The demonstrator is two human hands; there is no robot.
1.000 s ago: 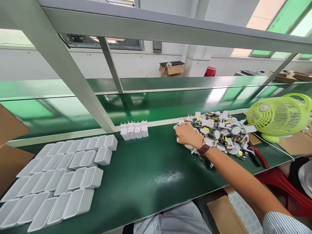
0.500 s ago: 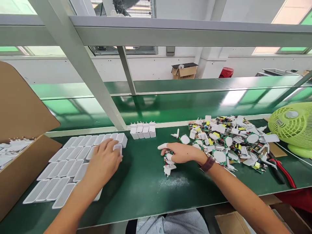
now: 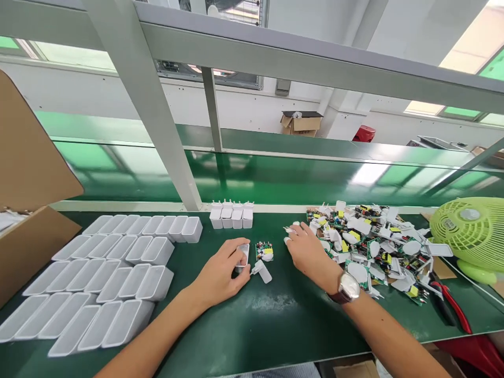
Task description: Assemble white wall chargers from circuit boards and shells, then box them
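My left hand (image 3: 220, 270) grips a small white plastic case (image 3: 244, 253) at the table's middle, its open side up. Just right of it lies a small circuit board (image 3: 264, 252) with a yellow part, joined by a white plug piece (image 3: 262, 271). My right hand (image 3: 311, 257), with white covers on fingertips, is at the left edge of a pile of circuit boards (image 3: 368, 241). Its curled fingers close on a white plug piece with prongs (image 3: 291, 229), mostly hidden under them.
Rows of open white cases (image 3: 114, 273) cover the left side, beside a cardboard box (image 3: 35, 241). Several cases with plug tops (image 3: 231, 215) stand at the back. A green fan (image 3: 468, 231) and red-handled pliers (image 3: 452, 304) lie right; a metal post (image 3: 157, 121) rises ahead.
My left hand has taken a white case from the rows to the middle. My right hand has let go of the circuit board and moved right to the pile's edge. The view has shifted.
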